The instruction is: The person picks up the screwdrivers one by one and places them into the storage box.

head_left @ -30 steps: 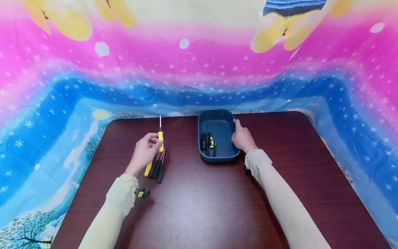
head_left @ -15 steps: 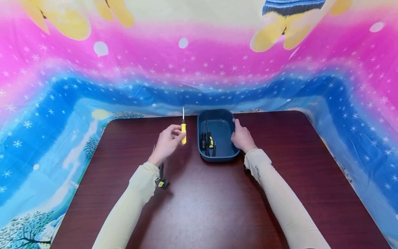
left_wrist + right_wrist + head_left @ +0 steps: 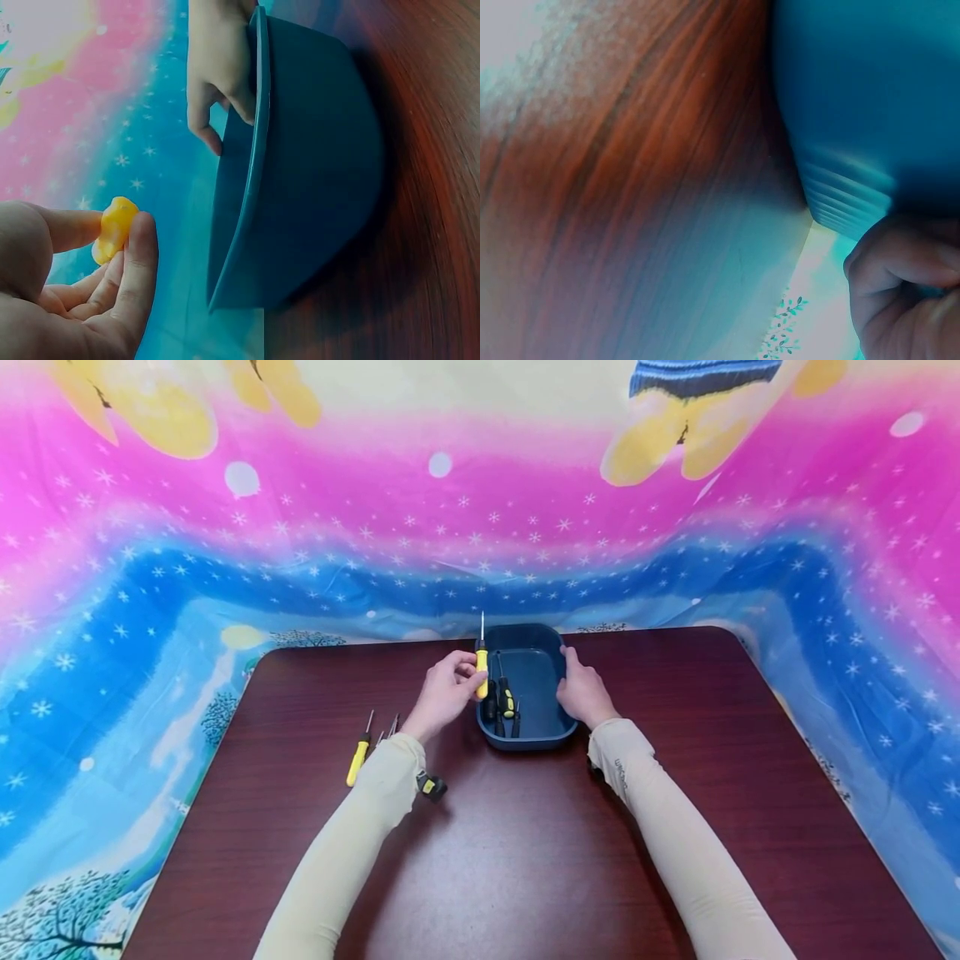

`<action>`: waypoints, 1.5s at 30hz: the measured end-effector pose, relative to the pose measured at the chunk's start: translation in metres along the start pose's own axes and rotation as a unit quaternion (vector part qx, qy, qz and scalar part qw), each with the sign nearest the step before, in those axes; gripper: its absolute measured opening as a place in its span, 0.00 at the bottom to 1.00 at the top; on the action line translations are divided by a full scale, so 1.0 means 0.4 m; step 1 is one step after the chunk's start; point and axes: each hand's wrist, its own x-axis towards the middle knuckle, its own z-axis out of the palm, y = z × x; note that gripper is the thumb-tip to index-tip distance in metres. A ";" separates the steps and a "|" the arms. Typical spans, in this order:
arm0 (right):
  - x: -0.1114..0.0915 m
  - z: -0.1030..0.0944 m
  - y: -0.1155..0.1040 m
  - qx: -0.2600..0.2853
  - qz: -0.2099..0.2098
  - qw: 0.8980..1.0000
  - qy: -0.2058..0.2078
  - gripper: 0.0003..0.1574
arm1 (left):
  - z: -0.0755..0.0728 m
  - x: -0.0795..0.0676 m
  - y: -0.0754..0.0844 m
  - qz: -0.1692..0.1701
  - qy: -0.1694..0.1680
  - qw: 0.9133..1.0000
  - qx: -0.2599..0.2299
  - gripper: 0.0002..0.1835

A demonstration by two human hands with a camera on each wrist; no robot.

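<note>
My left hand (image 3: 444,692) pinches a yellow screwdriver (image 3: 482,673) by its handle, the shaft pointing away from me. It is held above the left rim of a dark blue plastic bin (image 3: 546,697); the left wrist view shows the handle's yellow butt (image 3: 116,229) between thumb and fingers, apart from the bin wall (image 3: 315,150). My right hand (image 3: 588,695) grips the bin's right rim. Inside, along the left side, lie a black-and-yellow screwdriver (image 3: 507,702) and several black ones (image 3: 491,702). In the right wrist view, curled fingers (image 3: 885,277) meet the bin's outer side.
On the dark red wooden table (image 3: 517,835), left of the bin, lies another yellow screwdriver (image 3: 358,762). Beside it, thin shafts (image 3: 393,727) show, their handles hidden by my left sleeve. A printed cloth (image 3: 480,518) hangs behind the table's back edge.
My left hand has carried the yellow screwdriver rightward from near the screwdrivers on the table to the bin's left rim. The right hand and bin have stayed put.
</note>
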 end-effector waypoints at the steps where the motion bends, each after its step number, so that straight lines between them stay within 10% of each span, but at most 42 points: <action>1: 0.000 0.000 0.001 0.000 -0.002 1.000 0.000 0.42 | 0.006 0.004 0.000 0.000 -0.001 1.000 -0.002 0.19; 26: 0.000 0.007 0.002 -0.005 -0.002 1.000 0.009 0.42 | 0.123 0.073 0.022 -0.016 -0.023 0.999 -0.017 0.19; 45: 0.009 0.008 0.003 -0.004 0.007 1.000 0.004 0.43 | 0.160 0.092 0.034 -0.094 -0.051 0.994 -0.035 0.17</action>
